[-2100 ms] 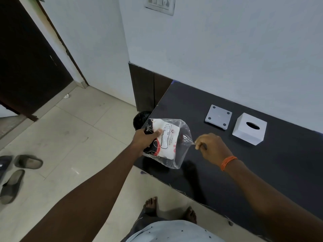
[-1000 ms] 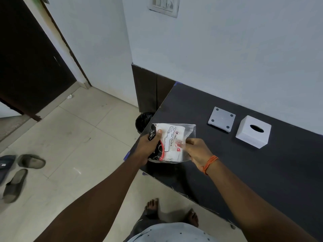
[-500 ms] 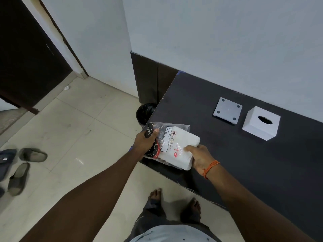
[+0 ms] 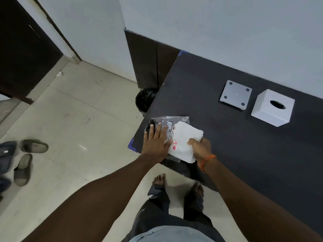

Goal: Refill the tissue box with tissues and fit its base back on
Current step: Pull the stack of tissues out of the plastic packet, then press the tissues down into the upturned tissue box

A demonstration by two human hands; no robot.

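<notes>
Clear plastic wrapper [image 4: 167, 122] lying at the near left corner of the dark tabletop [image 4: 244, 154], holding a white tissue stack [image 4: 185, 142] that projects partway out of its open end toward the right. Stack's long axis running from the far left down to the near right, near corner overhanging the table edge. Left hand [image 4: 155, 143] pressed flat, fingers spread, on the wrapper and the printed label, gripping nothing. Right hand [image 4: 200, 148], orange band at the wrist, pinching the exposed right edge of the stack. White tissue box [image 4: 272, 108] standing well apart at the far right, oval slot facing up; contents not visible. Grey square base [image 4: 236, 94] lying flat just beside it on the left, four dark round pads facing up, detached from the box. Black-lined bin [image 4: 146, 100] on the floor by the table's left side
</notes>
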